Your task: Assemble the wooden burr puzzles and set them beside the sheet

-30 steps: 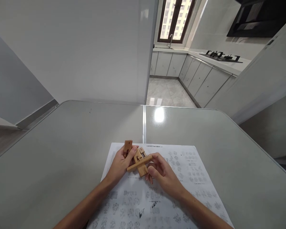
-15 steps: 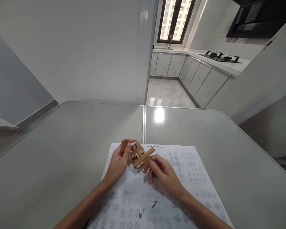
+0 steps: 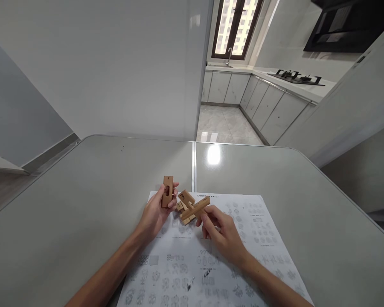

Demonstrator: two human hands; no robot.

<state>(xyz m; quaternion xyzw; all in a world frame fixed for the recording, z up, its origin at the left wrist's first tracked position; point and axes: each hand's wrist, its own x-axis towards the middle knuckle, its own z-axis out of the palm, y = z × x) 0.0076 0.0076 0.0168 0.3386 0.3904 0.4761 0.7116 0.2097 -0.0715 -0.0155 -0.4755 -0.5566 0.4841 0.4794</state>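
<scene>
My left hand [image 3: 156, 209] grips a flat wooden puzzle piece [image 3: 167, 199] upright, its long slot facing me. Fingers of my right hand [image 3: 222, 230] pinch several wooden puzzle pieces [image 3: 195, 209] fitted across one another. One of these is a long bar slanting up to the right; behind it a block [image 3: 186, 197] bears a black mark. Smaller notched parts show beneath the bar. The slotted piece is apart from this group. Below both hands lies a large printed sheet [image 3: 179, 281] with rows of small puzzle drawings. Where the right fingertips meet the wood is partly hidden.
The sheet rests on a pale grey table [image 3: 67, 221] with a seam [image 3: 193, 170] down its middle. A light panel [image 3: 131, 76] stands beyond the left half. Past the table on the right are kitchen cabinets [image 3: 269, 102] and a gas hob [image 3: 296, 77].
My left hand has drawn the slotted piece a little up and left, away from the joined pieces, and turned its slot toward me. The right hand stays nearly in place.
</scene>
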